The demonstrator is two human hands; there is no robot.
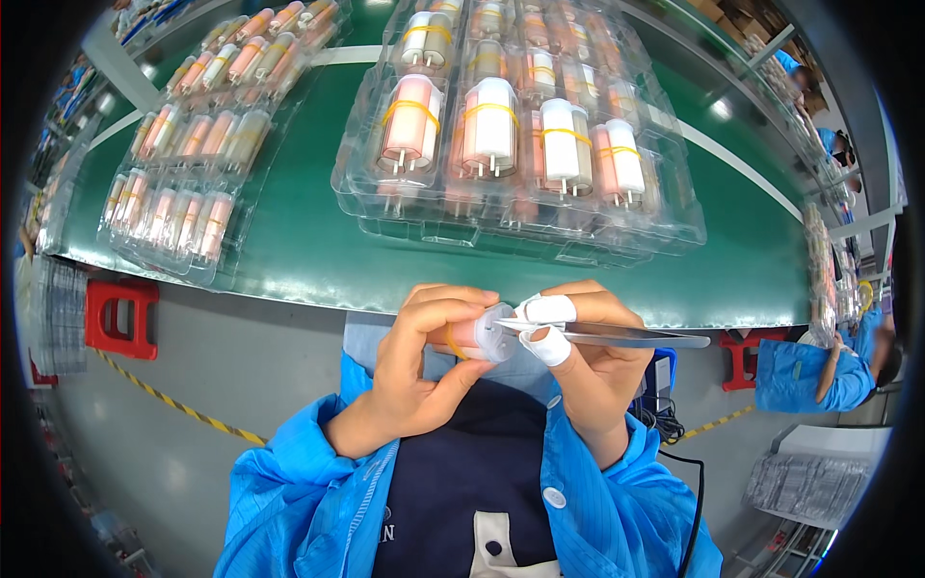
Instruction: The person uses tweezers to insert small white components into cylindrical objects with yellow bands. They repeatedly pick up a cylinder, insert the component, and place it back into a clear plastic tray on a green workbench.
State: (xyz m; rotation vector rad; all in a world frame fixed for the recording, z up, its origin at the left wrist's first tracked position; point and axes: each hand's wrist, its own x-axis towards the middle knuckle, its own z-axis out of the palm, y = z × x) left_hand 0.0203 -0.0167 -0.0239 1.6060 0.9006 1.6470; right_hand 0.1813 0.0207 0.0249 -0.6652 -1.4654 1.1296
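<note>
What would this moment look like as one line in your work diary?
left hand: holds pink cylinder part | right hand: holds metal tweezers, tips at part's end | clear trays of parts on green belt

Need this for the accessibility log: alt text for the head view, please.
Seen from above, the left hand holds a small pink cylindrical part while the right hand, with white-taped fingertips, touches metal tweezers to its end cap. Beyond, clear plastic trays of similar parts sit on a green conveyor belt.

Blue smock sleeves, white finger cots on right hand (588,361)
</note>
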